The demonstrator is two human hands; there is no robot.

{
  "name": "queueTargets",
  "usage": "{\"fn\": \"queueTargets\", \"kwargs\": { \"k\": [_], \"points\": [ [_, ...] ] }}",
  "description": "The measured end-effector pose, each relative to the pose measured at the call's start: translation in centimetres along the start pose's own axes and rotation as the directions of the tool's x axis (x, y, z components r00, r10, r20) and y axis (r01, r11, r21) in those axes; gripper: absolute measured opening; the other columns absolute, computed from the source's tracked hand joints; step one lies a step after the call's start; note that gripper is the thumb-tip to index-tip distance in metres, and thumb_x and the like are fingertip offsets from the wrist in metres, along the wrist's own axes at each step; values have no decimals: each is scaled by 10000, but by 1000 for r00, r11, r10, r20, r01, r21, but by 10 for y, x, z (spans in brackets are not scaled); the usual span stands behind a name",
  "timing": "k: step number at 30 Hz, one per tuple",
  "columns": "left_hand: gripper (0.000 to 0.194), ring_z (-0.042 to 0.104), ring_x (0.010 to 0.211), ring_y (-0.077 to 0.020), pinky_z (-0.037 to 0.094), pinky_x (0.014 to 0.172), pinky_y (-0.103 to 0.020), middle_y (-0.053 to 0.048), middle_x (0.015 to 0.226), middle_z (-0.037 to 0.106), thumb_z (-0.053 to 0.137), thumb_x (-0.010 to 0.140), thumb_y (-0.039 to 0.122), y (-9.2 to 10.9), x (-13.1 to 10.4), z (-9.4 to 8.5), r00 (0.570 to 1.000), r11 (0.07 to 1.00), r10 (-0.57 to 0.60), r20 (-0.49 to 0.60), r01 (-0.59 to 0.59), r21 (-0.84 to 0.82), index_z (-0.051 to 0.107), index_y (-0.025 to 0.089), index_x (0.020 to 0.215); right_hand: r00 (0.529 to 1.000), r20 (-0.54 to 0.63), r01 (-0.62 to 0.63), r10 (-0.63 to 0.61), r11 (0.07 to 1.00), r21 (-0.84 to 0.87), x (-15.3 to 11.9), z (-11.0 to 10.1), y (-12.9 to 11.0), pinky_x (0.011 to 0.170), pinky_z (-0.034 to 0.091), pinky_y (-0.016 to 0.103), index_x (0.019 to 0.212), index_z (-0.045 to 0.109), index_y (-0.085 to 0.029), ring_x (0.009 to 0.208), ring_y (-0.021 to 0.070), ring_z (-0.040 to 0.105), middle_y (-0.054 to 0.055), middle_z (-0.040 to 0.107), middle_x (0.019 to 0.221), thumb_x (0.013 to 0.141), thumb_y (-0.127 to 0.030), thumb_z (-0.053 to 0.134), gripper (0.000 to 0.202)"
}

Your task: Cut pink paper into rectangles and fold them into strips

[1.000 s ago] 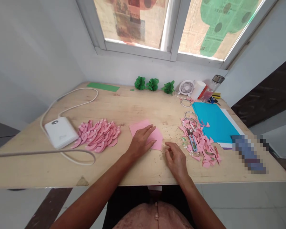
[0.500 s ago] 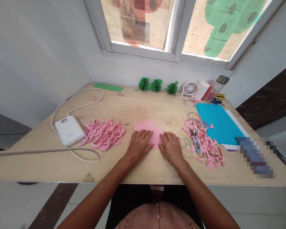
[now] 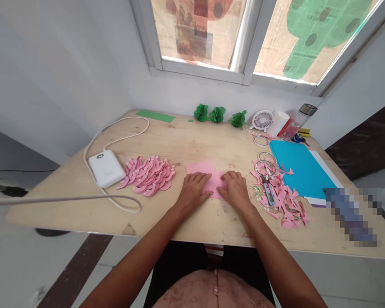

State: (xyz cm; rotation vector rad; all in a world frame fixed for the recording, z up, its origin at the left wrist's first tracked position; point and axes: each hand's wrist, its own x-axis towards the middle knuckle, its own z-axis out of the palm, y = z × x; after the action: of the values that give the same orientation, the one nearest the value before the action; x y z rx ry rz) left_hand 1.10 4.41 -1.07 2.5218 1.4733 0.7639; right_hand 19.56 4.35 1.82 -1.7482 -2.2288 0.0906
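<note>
A sheet of pink paper (image 3: pixel 215 184) lies on the table in front of me, its far left corner spread beyond my hands. My left hand (image 3: pixel 194 190) rests on its left side, fingers stretched forward and thumb apart, so the hand is open. On the right side of the paper is my right hand (image 3: pixel 235 190), also open, with slightly bent fingers and the thumb apart from them. Both hands cover parts of the sheet's edges; any fold beneath the fingers is hidden.
Left stand a pile of pink cut paper pieces (image 3: pixel 152 175) and a white power bank (image 3: pixel 106 169) with a cable. Right are pink scraps (image 3: pixel 288 205), thread snips (image 3: pixel 268 192) and blue sheets (image 3: pixel 301 167). Green paper ornaments (image 3: pixel 217 114), a small fan (image 3: pixel 262 120) and a bottle (image 3: pixel 298 122) stand behind.
The whole view has shifted slightly. My right hand's fingers look more bent than before; both hands stay on the pink paper.
</note>
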Motion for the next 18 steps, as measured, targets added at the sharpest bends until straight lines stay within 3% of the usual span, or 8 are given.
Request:
{"fn": "queueTargets", "kwargs": {
  "k": [9, 14, 18],
  "points": [
    [523, 501, 1213, -309, 336, 1038, -487, -110, 1263, 606, 654, 793, 278, 0, 0, 1, 998, 997, -3, -61, -2, -77, 514, 192, 1289, 988, -97, -107, 116, 990, 94, -3, 9, 0, 728, 333, 337, 794, 590, -219, 877, 235, 523, 39, 635, 852, 788, -179, 636, 61],
    [535, 533, 1183, -286, 390, 1009, -470, -116, 1266, 600, 624, 816, 277, -3, 0, -2, 984, 987, -38, -173, 10, -159, 467, 199, 1322, 982, -167, -64, 91, 985, 163, -4, 4, -2, 705, 331, 323, 727, 594, -214, 827, 209, 539, 20, 647, 796, 837, -229, 635, 118],
    [447, 585, 1115, -230, 460, 951, -426, -99, 1175, 641, 527, 890, 261, -4, 0, -9, 950, 969, -93, -299, 18, -245, 440, 193, 1323, 969, -243, 2, 45, 982, 187, -11, -9, -3, 739, 340, 340, 755, 637, -216, 860, 210, 543, 26, 673, 839, 867, -245, 626, 116]
  ]
}}
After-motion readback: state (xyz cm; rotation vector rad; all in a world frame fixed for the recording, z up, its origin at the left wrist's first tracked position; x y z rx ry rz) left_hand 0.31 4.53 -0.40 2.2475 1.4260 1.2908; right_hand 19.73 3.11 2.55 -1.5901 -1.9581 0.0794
